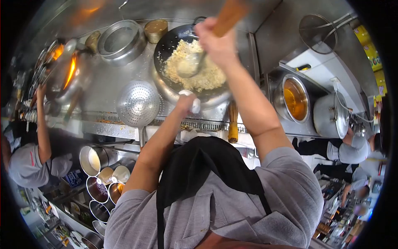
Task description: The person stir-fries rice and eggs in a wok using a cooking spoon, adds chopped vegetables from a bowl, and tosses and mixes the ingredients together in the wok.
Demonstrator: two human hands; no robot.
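In front of me a dark wok (165, 76) holds a heap of fried rice (207, 77) with yellowish bits. My right hand (216, 46) is wrapped round the wooden handle of a ladle (229, 17). The ladle's metal bowl is blurred and rests in or just over the rice. At the near rim, my left hand (185, 102) is closed on a folded white cloth (195, 105) against the wok. Left of the wok lies a round perforated strainer (138, 103), and a bamboo brush (233, 124) with a yellow handle is to the right of it.
Metal pans (121, 41) and a tin (156, 31) stand behind, left of the wok. A pot of amber liquid (295, 98) and a lidded pot (330, 118) are at right. Ingredient containers (92, 161) sit lower left. A co-worker (31, 164) works beside a flaming wok at far left.
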